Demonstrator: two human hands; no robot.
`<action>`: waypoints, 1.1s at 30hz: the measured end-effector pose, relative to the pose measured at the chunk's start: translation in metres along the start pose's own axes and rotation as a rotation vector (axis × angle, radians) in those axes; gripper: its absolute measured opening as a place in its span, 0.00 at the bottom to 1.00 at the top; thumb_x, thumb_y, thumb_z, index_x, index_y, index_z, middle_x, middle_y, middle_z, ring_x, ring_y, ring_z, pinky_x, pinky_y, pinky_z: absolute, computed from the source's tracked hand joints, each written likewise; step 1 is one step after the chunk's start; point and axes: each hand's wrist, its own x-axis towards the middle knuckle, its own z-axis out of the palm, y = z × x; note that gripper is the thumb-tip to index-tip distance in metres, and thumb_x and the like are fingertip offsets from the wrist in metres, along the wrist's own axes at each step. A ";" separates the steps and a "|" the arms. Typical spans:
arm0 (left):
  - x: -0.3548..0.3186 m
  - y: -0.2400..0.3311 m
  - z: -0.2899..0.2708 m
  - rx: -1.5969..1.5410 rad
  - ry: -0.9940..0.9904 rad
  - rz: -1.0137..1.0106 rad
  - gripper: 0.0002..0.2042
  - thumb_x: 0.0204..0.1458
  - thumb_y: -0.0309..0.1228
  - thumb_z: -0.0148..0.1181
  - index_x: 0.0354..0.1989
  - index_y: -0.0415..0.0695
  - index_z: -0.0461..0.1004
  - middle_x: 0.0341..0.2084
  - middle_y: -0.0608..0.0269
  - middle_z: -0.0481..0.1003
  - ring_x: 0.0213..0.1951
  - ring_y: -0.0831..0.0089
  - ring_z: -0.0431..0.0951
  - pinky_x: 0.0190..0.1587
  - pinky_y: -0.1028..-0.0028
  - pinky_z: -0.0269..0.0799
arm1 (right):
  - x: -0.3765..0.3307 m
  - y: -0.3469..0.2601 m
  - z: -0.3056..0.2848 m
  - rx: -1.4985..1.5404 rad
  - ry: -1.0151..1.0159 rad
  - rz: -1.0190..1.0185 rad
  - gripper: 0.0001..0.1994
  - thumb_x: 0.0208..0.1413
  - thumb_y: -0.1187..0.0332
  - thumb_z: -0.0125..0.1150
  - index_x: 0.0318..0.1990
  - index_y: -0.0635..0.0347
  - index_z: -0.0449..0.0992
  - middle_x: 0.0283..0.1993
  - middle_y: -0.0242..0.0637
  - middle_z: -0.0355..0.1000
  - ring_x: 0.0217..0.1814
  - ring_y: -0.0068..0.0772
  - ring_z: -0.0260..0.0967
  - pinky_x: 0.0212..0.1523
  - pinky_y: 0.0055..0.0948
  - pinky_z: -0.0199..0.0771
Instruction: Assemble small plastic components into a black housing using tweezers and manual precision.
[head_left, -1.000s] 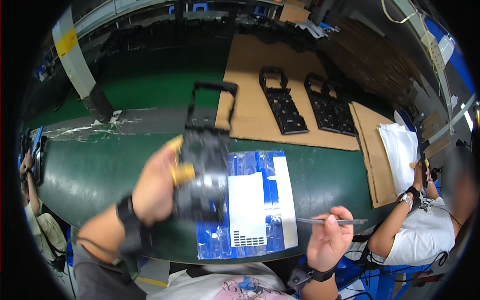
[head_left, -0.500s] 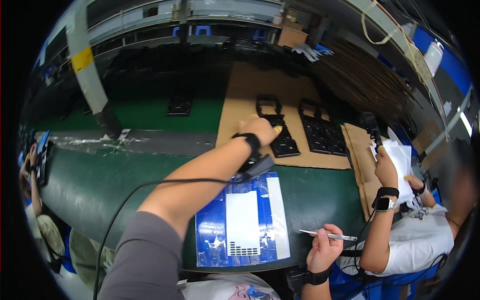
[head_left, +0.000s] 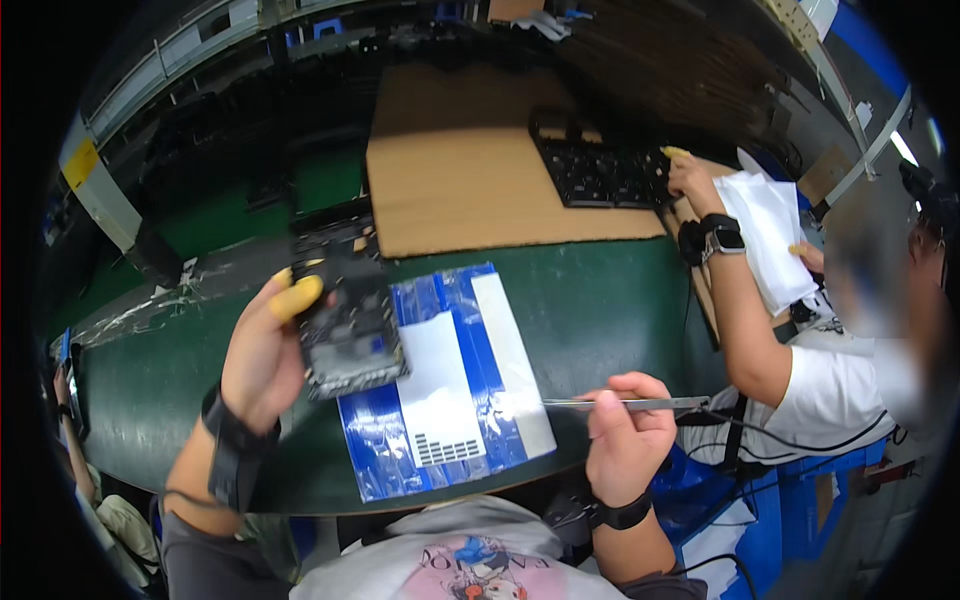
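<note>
My left hand (head_left: 268, 345), with yellow finger covers on, is closed around the left edge of a black molded plastic frame (head_left: 350, 325). That frame is tilted in the air above the green table, its lower corner over the left side of a blue taped board (head_left: 372, 465). On the board lies a white sheet (head_left: 435, 385) with rows of small dark rectangles left along its near end. My right hand (head_left: 632, 440) pinches metal tweezers (head_left: 665, 404), whose tips point left near the board's right edge.
Behind the board lies a cardboard sheet (head_left: 450, 190) carrying more black frames (head_left: 605, 175) at its right end. A co-worker's hand (head_left: 690, 180) touches these. White sheets (head_left: 765, 235) lie by that person. A grey post (head_left: 110, 205) rises at the left.
My left hand has lifted a black frame off the cardboard and brought it left and nearer. My right hand still holds the tweezers. The co-worker's hand has moved to the remaining frames.
</note>
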 end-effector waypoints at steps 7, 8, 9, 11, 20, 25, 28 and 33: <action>-0.051 -0.014 0.001 0.027 0.134 0.166 0.16 0.50 0.34 0.46 0.45 0.38 0.61 0.29 0.66 0.69 0.28 0.83 0.68 0.32 0.84 0.67 | -0.029 0.012 0.059 -0.015 -0.265 0.336 0.09 0.44 0.80 0.53 0.36 0.67 0.66 0.27 0.34 0.68 0.25 0.14 0.63 0.23 0.11 0.60; -0.052 -0.016 -0.002 0.064 0.200 0.231 0.17 0.50 0.35 0.46 0.46 0.39 0.60 0.29 0.66 0.69 0.28 0.83 0.68 0.31 0.84 0.67 | -0.031 0.016 0.062 -0.016 -0.255 0.334 0.10 0.43 0.80 0.53 0.35 0.67 0.66 0.25 0.36 0.68 0.23 0.16 0.64 0.21 0.11 0.59; -0.049 -0.021 -0.005 0.046 0.214 0.250 0.18 0.50 0.37 0.46 0.47 0.39 0.60 0.29 0.67 0.69 0.28 0.83 0.68 0.31 0.84 0.67 | -0.033 0.019 0.064 -0.021 -0.266 0.349 0.10 0.43 0.80 0.53 0.35 0.67 0.66 0.25 0.36 0.68 0.23 0.16 0.64 0.21 0.11 0.59; -0.047 -0.022 -0.010 0.012 0.225 0.217 0.19 0.51 0.37 0.46 0.48 0.40 0.59 0.31 0.66 0.68 0.29 0.82 0.68 0.32 0.84 0.67 | -0.036 0.025 0.063 -0.103 -0.237 0.324 0.10 0.43 0.81 0.53 0.36 0.68 0.65 0.25 0.37 0.69 0.24 0.17 0.65 0.22 0.12 0.60; -0.047 -0.024 -0.010 -0.038 0.159 0.197 0.19 0.51 0.34 0.44 0.50 0.40 0.55 0.38 0.62 0.66 0.36 0.77 0.69 0.40 0.77 0.67 | -0.035 0.024 0.065 -0.172 -0.258 0.315 0.10 0.43 0.83 0.53 0.36 0.69 0.66 0.28 0.36 0.66 0.26 0.15 0.62 0.24 0.11 0.61; -0.050 -0.032 -0.007 -0.083 0.119 0.096 0.20 0.51 0.35 0.45 0.51 0.43 0.55 0.39 0.65 0.66 0.38 0.76 0.67 0.42 0.75 0.65 | -0.031 0.016 0.058 -0.033 -0.174 0.325 0.10 0.41 0.83 0.53 0.35 0.70 0.65 0.27 0.37 0.67 0.26 0.18 0.64 0.26 0.14 0.64; -0.052 -0.036 0.002 -0.227 0.077 -0.003 0.19 0.51 0.35 0.45 0.51 0.43 0.55 0.38 0.65 0.66 0.37 0.77 0.66 0.42 0.75 0.65 | -0.025 0.005 0.058 0.108 -0.173 0.177 0.11 0.41 0.81 0.54 0.35 0.70 0.62 0.25 0.45 0.69 0.27 0.28 0.68 0.34 0.24 0.68; -0.055 -0.037 0.004 -0.333 -0.007 -0.148 0.18 0.52 0.34 0.42 0.50 0.43 0.54 0.41 0.60 0.64 0.41 0.72 0.67 0.44 0.71 0.66 | -0.023 -0.005 0.084 0.147 -0.325 0.240 0.12 0.42 0.81 0.54 0.36 0.71 0.61 0.27 0.48 0.70 0.30 0.29 0.68 0.35 0.24 0.67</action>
